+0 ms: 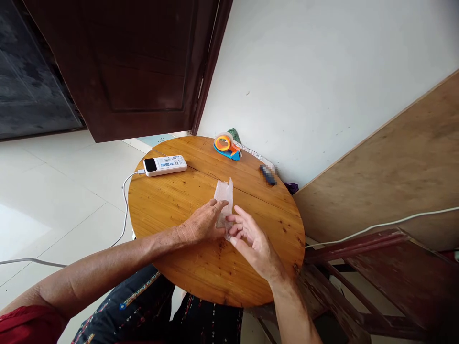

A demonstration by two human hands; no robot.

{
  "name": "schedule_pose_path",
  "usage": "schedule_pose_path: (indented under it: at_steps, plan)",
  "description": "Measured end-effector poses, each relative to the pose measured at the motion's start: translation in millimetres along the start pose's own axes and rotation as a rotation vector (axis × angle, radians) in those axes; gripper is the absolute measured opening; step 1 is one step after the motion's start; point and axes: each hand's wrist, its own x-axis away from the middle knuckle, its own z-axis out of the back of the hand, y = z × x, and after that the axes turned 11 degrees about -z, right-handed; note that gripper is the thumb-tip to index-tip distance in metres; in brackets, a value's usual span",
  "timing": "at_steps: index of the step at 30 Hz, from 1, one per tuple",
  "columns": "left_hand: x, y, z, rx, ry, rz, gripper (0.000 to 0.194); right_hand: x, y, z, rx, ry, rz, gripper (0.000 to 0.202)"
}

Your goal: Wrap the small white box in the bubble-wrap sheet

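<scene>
A thin, whitish translucent plastic piece [224,192] lies near the middle of the round wooden table, its far end wrinkled and uneven. My left hand [202,222] comes in from the left with its fingers over the near part of the plastic, the thumb and fingers on either side of it. On the right, my right hand [251,239] is turned partly palm up, fingers curved and apart, with the fingertips at the plastic's near right edge. Part of the near end is hidden by the fingers.
On the wooden table [165,200] are a white device [167,165] with a cable at the left, an orange and blue tape dispenser [228,146] at the back, and a dark object [267,175], partly pixelated, at the back right. A dark red wooden chair [387,277] stands right.
</scene>
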Motion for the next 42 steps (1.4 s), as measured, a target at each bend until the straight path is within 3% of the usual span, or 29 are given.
schedule_pose_path:
  at_steps: [6, 9, 12, 16, 19, 22, 27, 31, 38, 42]
  plan:
    - [-0.4, -3.7, -4.9, 0.006, 0.012, 0.005, 0.081, 26.4, 15.7, -26.9, 0.139, 0.561, 0.054, 0.065]
    - [1.2, -6.3, -5.7, 0.000, 0.026, -0.015, 0.072, 32.5, 24.8, -34.1, 0.083, 0.668, -0.053, 0.064]
    - [3.2, -8.0, -4.9, -0.057, 0.006, -0.058, 0.054, 35.5, 33.6, -27.2, -0.044, 0.758, -0.192, 0.065]
    - [2.6, -5.8, 0.8, -0.149, -0.065, -0.113, 0.029, 33.7, 39.7, -9.7, -0.221, 0.608, -0.392, 0.080]
    - [0.3, -0.5, 7.2, -0.188, -0.098, -0.107, 0.026, 22.9, 37.5, -5.5, -0.205, 0.511, -0.451, 0.091]
    - [-1.0, 5.7, 13.0, -0.212, -0.127, -0.094, 0.027, 6.3, 32.6, -10.5, -0.090, 0.501, -0.413, 0.087]
    - [-1.5, 13.3, 17.2, -0.249, -0.147, -0.085, 0.027, -12.9, 26.2, -23.2, 0.062, 0.629, -0.245, 0.056]
    - [-3.5, 17.5, 16.0, -0.249, -0.152, -0.059, 0.026, -16.9, 17.5, -29.3, 0.162, 0.683, -0.155, 0.048]
    - [-5.0, 15.3, 9.7, -0.202, -0.112, -0.063, 0.023, -17.2, 6.6, -35.3, 0.227, 0.637, -0.117, 0.047]
    - [-4.2, 9.3, 4.3, -0.140, -0.069, -0.046, 0.030, -8.6, 0.5, -33.0, 0.260, 0.517, -0.087, 0.050]
